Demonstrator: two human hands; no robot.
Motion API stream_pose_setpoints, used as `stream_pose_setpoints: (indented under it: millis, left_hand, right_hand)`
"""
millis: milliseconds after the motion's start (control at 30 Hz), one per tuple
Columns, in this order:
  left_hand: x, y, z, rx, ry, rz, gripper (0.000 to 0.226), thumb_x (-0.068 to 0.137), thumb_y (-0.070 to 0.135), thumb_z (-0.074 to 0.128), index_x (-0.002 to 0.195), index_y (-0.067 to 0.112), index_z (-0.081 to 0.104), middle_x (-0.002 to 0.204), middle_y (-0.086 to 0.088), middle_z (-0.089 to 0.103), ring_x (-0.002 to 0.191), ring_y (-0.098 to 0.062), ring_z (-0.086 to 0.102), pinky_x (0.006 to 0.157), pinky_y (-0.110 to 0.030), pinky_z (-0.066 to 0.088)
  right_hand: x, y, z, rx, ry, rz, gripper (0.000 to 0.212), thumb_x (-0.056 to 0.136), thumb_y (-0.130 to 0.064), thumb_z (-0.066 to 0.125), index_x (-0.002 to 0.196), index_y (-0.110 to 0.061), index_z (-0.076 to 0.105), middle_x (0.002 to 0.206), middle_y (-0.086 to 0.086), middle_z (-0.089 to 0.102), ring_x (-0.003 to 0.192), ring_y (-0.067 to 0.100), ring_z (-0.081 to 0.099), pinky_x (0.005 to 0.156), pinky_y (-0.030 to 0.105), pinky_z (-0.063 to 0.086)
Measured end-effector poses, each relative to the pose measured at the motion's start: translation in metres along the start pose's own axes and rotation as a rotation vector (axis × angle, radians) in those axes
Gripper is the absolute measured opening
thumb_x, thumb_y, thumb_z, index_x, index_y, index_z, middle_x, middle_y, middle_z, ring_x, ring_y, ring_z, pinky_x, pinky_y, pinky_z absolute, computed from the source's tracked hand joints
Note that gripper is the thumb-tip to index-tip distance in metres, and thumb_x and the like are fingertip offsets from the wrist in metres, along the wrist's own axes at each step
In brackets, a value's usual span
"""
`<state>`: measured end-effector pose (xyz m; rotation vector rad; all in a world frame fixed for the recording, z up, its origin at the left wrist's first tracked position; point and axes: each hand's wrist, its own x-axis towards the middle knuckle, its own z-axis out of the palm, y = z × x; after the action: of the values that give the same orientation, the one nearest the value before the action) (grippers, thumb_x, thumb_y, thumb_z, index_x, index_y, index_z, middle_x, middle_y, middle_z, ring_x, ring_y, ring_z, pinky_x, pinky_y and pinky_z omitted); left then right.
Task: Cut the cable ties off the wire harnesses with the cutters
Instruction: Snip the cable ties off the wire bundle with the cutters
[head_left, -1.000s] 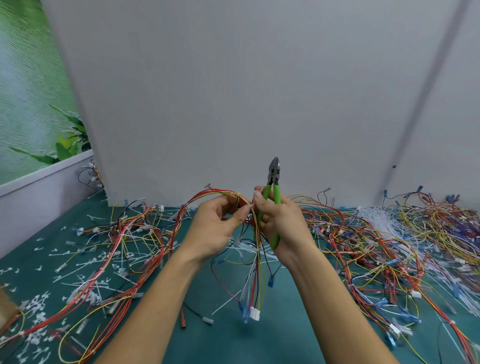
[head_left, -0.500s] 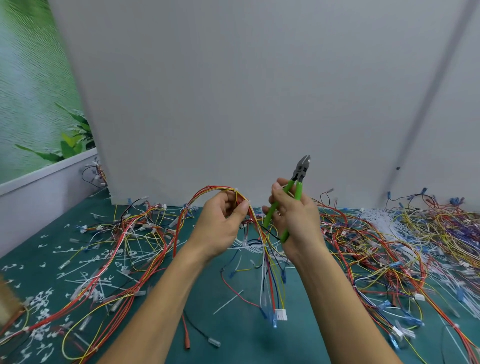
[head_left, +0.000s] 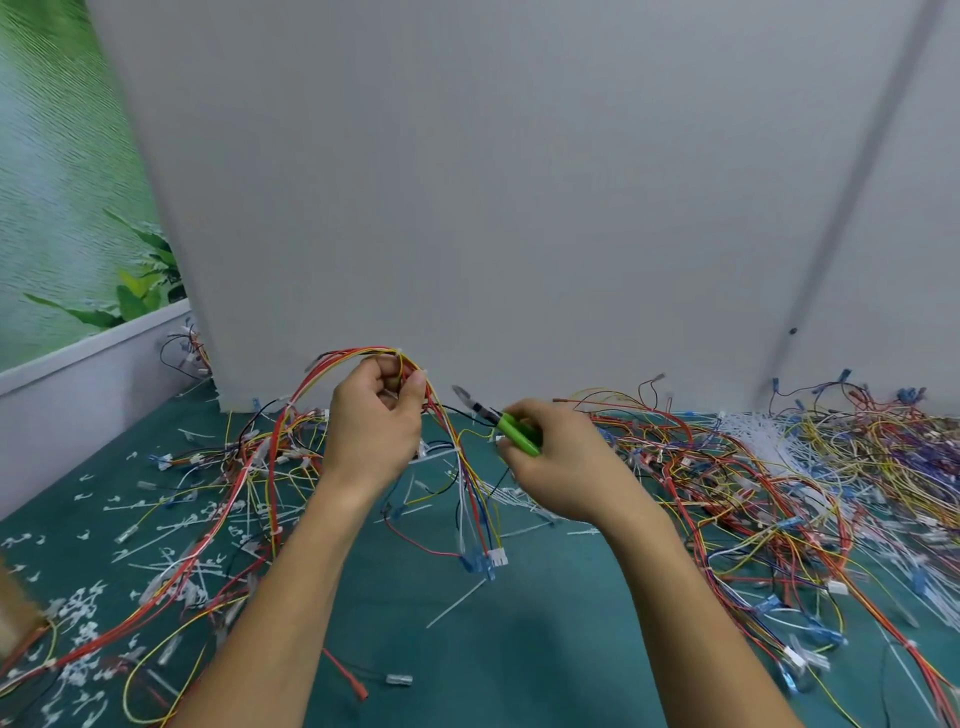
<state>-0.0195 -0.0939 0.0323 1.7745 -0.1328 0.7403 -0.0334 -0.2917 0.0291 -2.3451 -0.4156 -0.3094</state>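
cutters (head_left: 511, 431) in my right hand (head_left: 566, 467): smooth green plastic handles, slightly glossy, dull dark metal head. the harness (head_left: 472, 499) wires wear shiny plastic insulation. the cut ties (head_left: 457, 603) are pale matt plastic, lying on a matt teal mat (head_left: 519, 665).

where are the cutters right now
Head view, right of centre: the cutters are gripped in the right hand, tips pointing at the harness the left hand holds.

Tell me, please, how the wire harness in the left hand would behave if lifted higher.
Probably floppy: the wire harness arches over the left hand and droops on both sides. Likely light, since a few fingers hold it up. Its trailing end may snag, as it runs into the tangled wires at left.
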Motion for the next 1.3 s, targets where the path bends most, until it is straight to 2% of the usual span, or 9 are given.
stream_pose_setpoints:
  millis: [267,400,467,633,767,900,1033,1233,1300]
  left_hand:
    - [0.0,0.002,-0.002,-0.028,-0.02,0.032,0.018,0.095,0.014,0.069,0.084,0.028,0.066,0.073,0.01,0.07,0.064,0.002,0.06,0.064,-0.012,0.051]
    - [-0.002,0.003,0.0,-0.034,-0.055,0.035,0.018,0.094,0.014,0.071,0.085,0.029,0.067,0.074,0.018,0.072,0.066,0.004,0.064,0.066,-0.01,0.052]
    - [-0.003,0.005,0.003,-0.05,-0.059,0.035,0.018,0.093,0.013,0.071,0.085,0.029,0.067,0.07,0.016,0.071,0.065,0.006,0.064,0.064,-0.009,0.05]
    - [-0.006,0.007,0.006,-0.058,-0.06,0.044,0.016,0.094,0.012,0.071,0.088,0.026,0.068,0.075,0.012,0.071,0.064,0.006,0.063,0.063,-0.008,0.049]
    - [-0.006,0.007,0.005,-0.053,-0.085,0.048,0.018,0.094,0.012,0.07,0.086,0.029,0.069,0.075,0.019,0.073,0.067,0.006,0.066,0.065,-0.008,0.05]
    - [-0.005,0.007,0.003,-0.077,-0.105,0.038,0.011,0.093,0.012,0.072,0.088,0.022,0.075,0.079,0.017,0.076,0.072,0.003,0.069,0.069,-0.009,0.05]
    - [-0.004,0.007,-0.001,-0.076,-0.112,0.053,0.012,0.091,0.012,0.074,0.087,0.023,0.076,0.08,0.017,0.076,0.073,0.004,0.07,0.069,-0.008,0.05]
    - [-0.005,0.005,0.001,-0.003,-0.164,0.077,0.021,0.092,0.013,0.073,0.078,0.028,0.075,0.073,0.016,0.073,0.067,0.004,0.065,0.066,-0.013,0.05]
    - [-0.006,0.004,0.002,0.014,-0.17,0.087,0.021,0.092,0.013,0.073,0.077,0.027,0.076,0.074,0.012,0.073,0.067,0.001,0.062,0.065,-0.02,0.051]
  right_hand:
    - [0.0,-0.005,0.007,0.01,0.033,-0.002,0.022,0.098,-0.022,0.064,0.12,-0.017,0.066,0.095,-0.006,0.063,0.077,0.003,0.057,0.064,0.009,0.039]
    - [-0.001,-0.009,0.008,0.035,0.059,-0.005,0.021,0.098,-0.023,0.063,0.118,-0.018,0.067,0.095,-0.005,0.066,0.079,0.007,0.059,0.064,0.007,0.038]
    - [-0.002,-0.011,0.01,0.053,0.062,-0.012,0.019,0.098,-0.022,0.063,0.115,-0.018,0.068,0.093,-0.004,0.067,0.079,0.007,0.06,0.062,0.006,0.037]
    - [-0.001,-0.011,0.013,0.072,0.049,0.001,0.014,0.099,-0.022,0.062,0.111,-0.018,0.069,0.085,-0.005,0.065,0.072,0.006,0.058,0.061,0.015,0.04]
    - [-0.001,-0.011,0.015,0.113,0.051,0.032,0.013,0.099,-0.027,0.062,0.102,-0.02,0.072,0.077,-0.005,0.065,0.068,0.014,0.058,0.063,0.027,0.046]
    - [0.0,-0.01,0.017,0.181,0.021,0.065,0.017,0.099,-0.029,0.063,0.089,-0.017,0.071,0.068,-0.001,0.061,0.058,0.01,0.047,0.056,0.023,0.04]
    - [0.0,-0.01,0.016,0.255,-0.011,0.079,0.017,0.098,-0.028,0.064,0.089,-0.017,0.072,0.067,-0.003,0.06,0.051,0.002,0.044,0.049,0.012,0.036]
    - [0.0,-0.011,0.017,0.184,0.013,0.084,0.012,0.099,-0.025,0.061,0.1,-0.018,0.071,0.077,-0.002,0.067,0.063,0.008,0.055,0.057,0.019,0.044]
    - [0.0,-0.011,0.018,0.145,0.042,0.078,0.011,0.099,-0.023,0.06,0.102,-0.018,0.069,0.077,-0.003,0.066,0.067,0.013,0.058,0.061,0.024,0.047]
